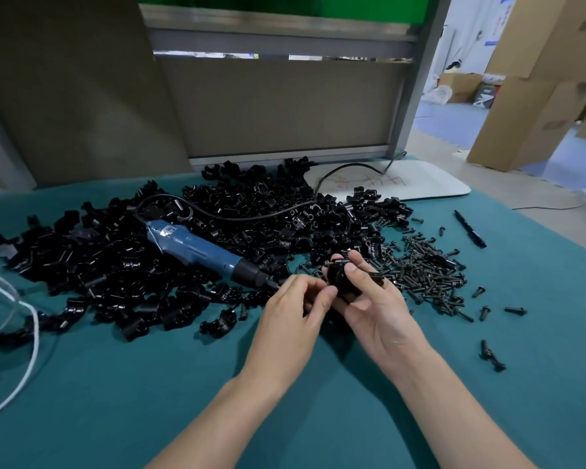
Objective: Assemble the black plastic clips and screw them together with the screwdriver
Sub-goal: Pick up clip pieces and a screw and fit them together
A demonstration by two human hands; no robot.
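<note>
My right hand (372,306) grips a black plastic clip (341,278) with a screw sticking out of its top, just above the teal table. My left hand (291,316) is beside it, its thumb and fingertips pinching at the clip's left side. The blue electric screwdriver (197,252) lies on the big pile of black clips (170,252), its black tip pointing toward my left hand. A heap of black screws (427,272) lies to the right of my hands.
The screwdriver's black cable (251,214) runs across the pile to the back. A white board (420,184) lies at the table's far edge, a black pen (471,228) at right, white cords (24,319) at left. Loose screws (491,355) dot the teal cloth (149,401).
</note>
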